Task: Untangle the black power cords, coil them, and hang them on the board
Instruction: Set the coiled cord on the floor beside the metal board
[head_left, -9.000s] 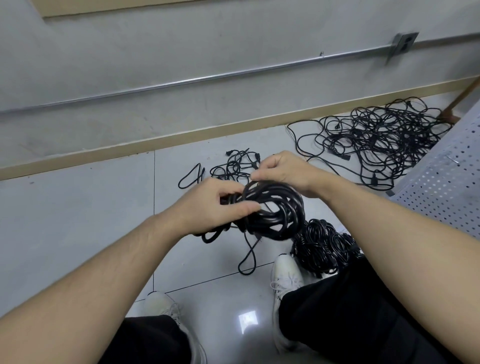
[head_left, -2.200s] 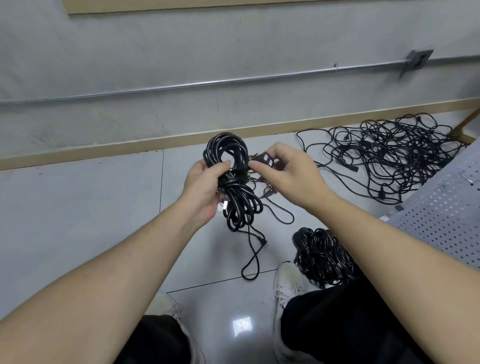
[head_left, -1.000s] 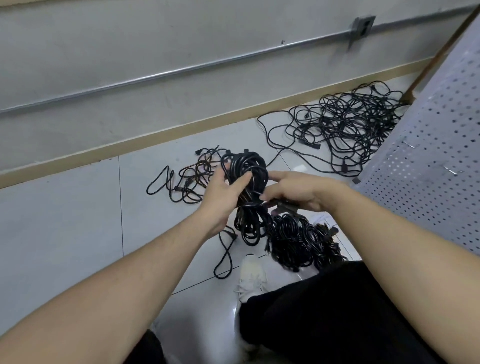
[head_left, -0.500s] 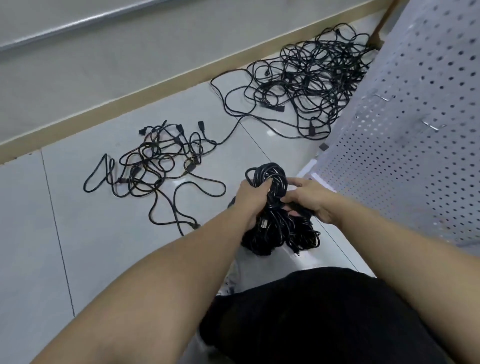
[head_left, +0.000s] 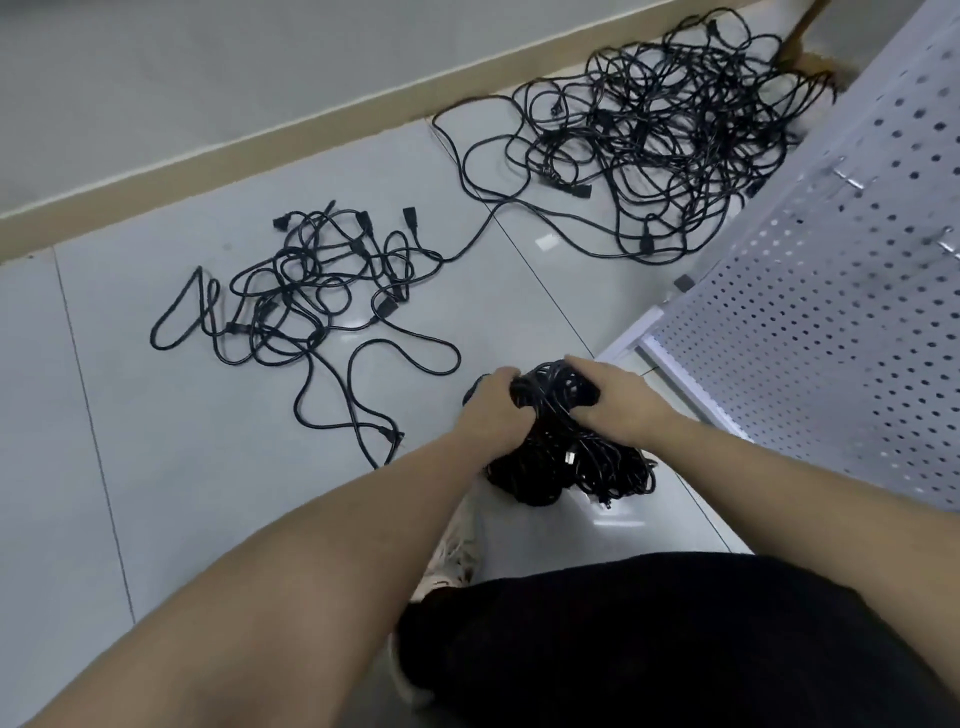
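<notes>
While both forearms reach down, the hands, left (head_left: 491, 410) and right (head_left: 618, 402), grip one coiled cord bundle (head_left: 558, 395).

My left hand (head_left: 488, 410) and right hand (head_left: 618, 400) flank the coiled bundle (head_left: 556, 395), seemingly atop a coil pile (head_left: 571, 467) on the floor (head_left: 156, 467). A small tangle (head_left: 311, 291) lies left, a large tangle (head_left: 665, 135) behind, the board (head_left: 831, 312) right.

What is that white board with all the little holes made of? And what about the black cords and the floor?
White board: probably painted sheet metal; thin, evenly punched holes, folded rim.
Black cords: seemingly rubber or plastic coating; matte, bending in loose loops.
Floor: likely glazed tile; glossy, reflecting light, with straight joint lines.
</notes>
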